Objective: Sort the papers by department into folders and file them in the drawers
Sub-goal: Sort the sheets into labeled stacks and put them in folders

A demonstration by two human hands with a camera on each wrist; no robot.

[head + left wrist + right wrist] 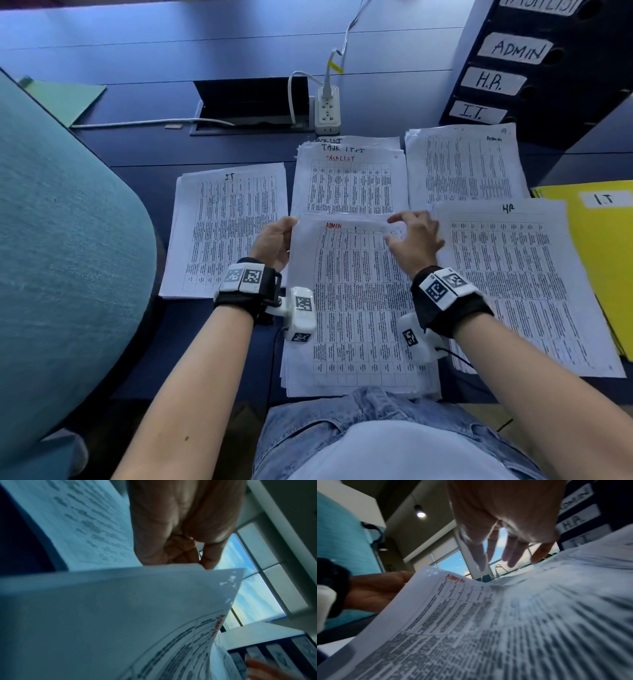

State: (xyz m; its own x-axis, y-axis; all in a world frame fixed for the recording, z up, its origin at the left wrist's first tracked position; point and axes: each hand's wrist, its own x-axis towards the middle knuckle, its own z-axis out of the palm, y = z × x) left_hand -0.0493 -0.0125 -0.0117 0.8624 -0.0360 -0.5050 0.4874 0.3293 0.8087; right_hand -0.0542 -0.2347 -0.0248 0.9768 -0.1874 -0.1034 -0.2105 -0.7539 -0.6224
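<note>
Papers are lying sorted into labelled piles, none foldered yet, while the left hand point(274, 241) is pinching the ADMIN pile's point(356, 301) corner and the right hand point(414, 236) is hovering above it, fingers relaxed and holding nothing.

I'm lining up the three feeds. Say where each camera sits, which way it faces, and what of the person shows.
Head: on the head, looking down at the desk; both forearms, left hand, right hand.
Left wrist: beneath the left hand, looking up along the fingers to a window.
Right wrist: beneath the right hand, looking along spread fingers; left hand too.
Shared: the ADMIN sheet appears in all three.
</note>
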